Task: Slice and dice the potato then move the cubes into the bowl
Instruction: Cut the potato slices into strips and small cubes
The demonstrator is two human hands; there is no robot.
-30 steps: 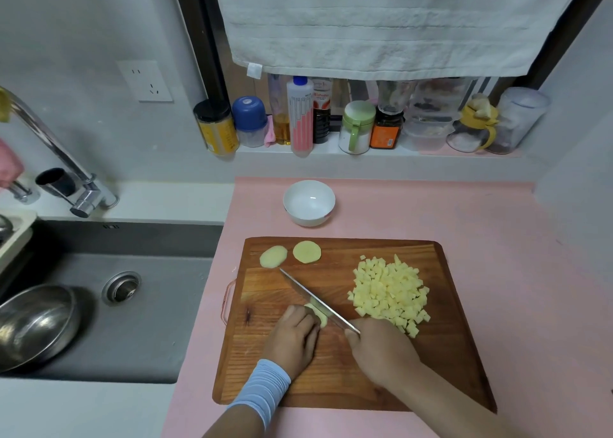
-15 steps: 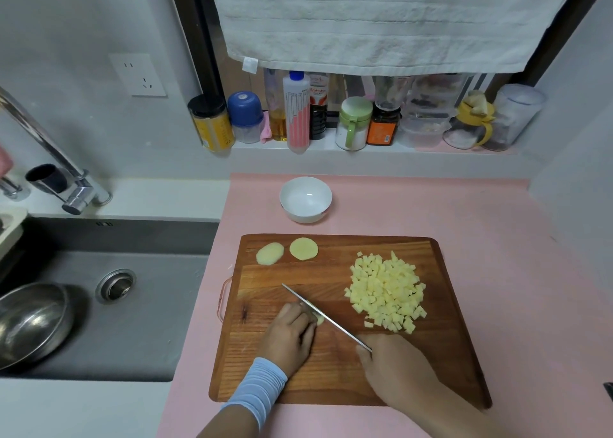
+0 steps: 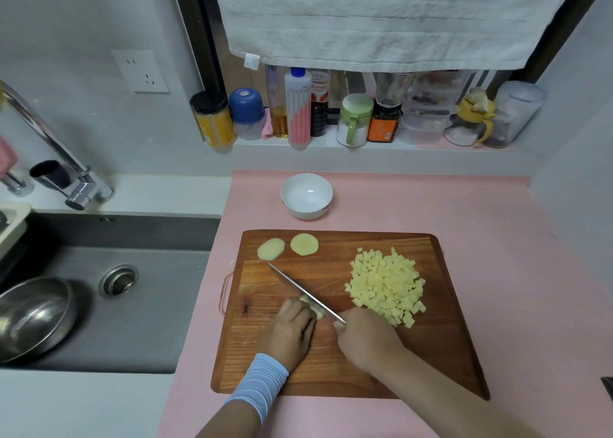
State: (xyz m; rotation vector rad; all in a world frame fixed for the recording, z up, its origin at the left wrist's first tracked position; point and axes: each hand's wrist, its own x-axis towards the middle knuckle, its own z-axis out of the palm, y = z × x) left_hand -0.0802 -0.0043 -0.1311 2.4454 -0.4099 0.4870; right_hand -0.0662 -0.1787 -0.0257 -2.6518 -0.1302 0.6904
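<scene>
Head view, looking down: dicing is the step in hand, and it appears well advanced. The person's left hand (image 3: 288,331) has its fingers curled over a small pale-yellow potato piece (image 3: 314,309) and presses it against the rectangular brown wooden cutting board (image 3: 431,354), near the board's middle. The right hand (image 3: 368,344) is wrapped tight round the handle of a steel-bladed kitchen knife (image 3: 303,293) (the handle itself is hidden inside the fist). The blade runs diagonally away to the upper left and lies right beside the left fingertips, against the potato piece.

To the right of the blade lies a heap of pale-yellow potato cubes (image 3: 384,285), loose on the board. At the far left corner of the board lie two oval pale-yellow potato slices (image 3: 304,244), flat, side by side and uncut. The small round white ceramic bowl (image 3: 306,213) stands beyond the board on the pink countertop (image 3: 464,212); no cubes are in it.

The next move probably calls for short, even cuts through the held piece, with the left fingertips tucked back from the edge, since so little potato shows between them and the blade. After that, the two slices need dicing, and then the heap has to be carried or scraped to the bowl.
</scene>
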